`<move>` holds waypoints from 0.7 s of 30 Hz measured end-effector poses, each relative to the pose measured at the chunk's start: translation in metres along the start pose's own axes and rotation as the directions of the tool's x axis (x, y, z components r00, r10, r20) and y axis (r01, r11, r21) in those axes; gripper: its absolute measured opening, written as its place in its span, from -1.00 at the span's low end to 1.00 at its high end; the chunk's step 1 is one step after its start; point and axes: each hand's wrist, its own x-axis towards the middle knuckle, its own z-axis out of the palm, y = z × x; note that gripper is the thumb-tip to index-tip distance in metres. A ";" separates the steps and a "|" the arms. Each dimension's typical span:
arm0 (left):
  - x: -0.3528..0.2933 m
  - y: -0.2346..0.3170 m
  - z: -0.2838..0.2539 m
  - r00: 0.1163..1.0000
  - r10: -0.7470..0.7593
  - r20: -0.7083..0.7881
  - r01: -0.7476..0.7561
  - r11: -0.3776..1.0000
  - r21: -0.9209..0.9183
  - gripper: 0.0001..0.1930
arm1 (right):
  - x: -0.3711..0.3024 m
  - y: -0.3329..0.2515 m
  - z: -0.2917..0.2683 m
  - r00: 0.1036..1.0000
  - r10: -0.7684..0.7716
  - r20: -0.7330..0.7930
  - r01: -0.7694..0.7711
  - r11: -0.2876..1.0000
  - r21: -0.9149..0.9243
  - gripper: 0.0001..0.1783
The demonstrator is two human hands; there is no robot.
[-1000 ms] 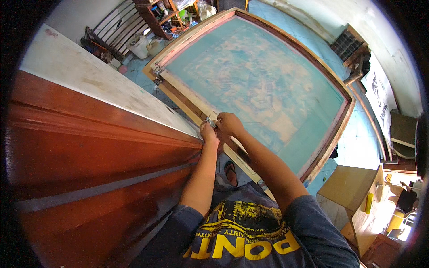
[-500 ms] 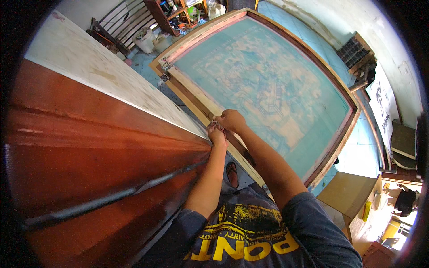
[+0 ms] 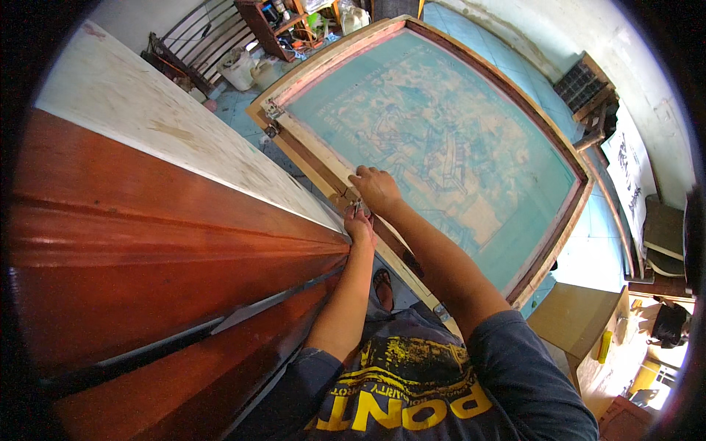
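A large wooden screen printing frame (image 3: pixel 342 167) with teal mesh (image 3: pixel 507 158) lies before me, a pale picture showing in the mesh. My left hand (image 3: pixel 360 226) is closed on a small metal hinge clamp (image 3: pixel 356 206) at the frame's near left edge; its fingertips are partly hidden. Just beyond it, my right hand (image 3: pixel 377 189) rests on the same edge, fingers bent over the wooden rail. Another metal hinge clamp (image 3: pixel 272 121) sits at the frame's far left corner.
A reddish-brown wooden cabinet (image 3: pixel 169 228) with a stained white top (image 3: pixel 154 117) stands close on my left. Beyond are a white bucket (image 3: pixel 237 68) and a cluttered shelf (image 3: pixel 265 28). A light wooden table (image 3: pixel 577 312) stands at lower right.
My right hand has moved off the clamp, slightly up and away, onto the frame's rail. The left hand stays at the clamp. My view has shifted slightly.
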 end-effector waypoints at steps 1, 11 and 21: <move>-0.001 0.001 -0.001 0.999 0.005 0.032 -0.005 1.000 0.012 -0.65 | 0.001 0.002 0.001 0.993 0.114 -0.027 -0.112 0.992 0.058 -0.73; 0.019 -0.001 -0.018 0.978 -0.091 0.187 0.120 0.982 -0.146 -0.59 | 0.001 -0.010 0.003 0.939 0.130 0.318 -0.156 0.986 0.056 -0.58; -0.022 0.018 0.011 1.000 0.006 -0.011 -0.004 0.992 0.126 -0.67 | -0.011 0.023 0.018 0.942 0.281 0.186 -0.331 0.871 0.362 -0.73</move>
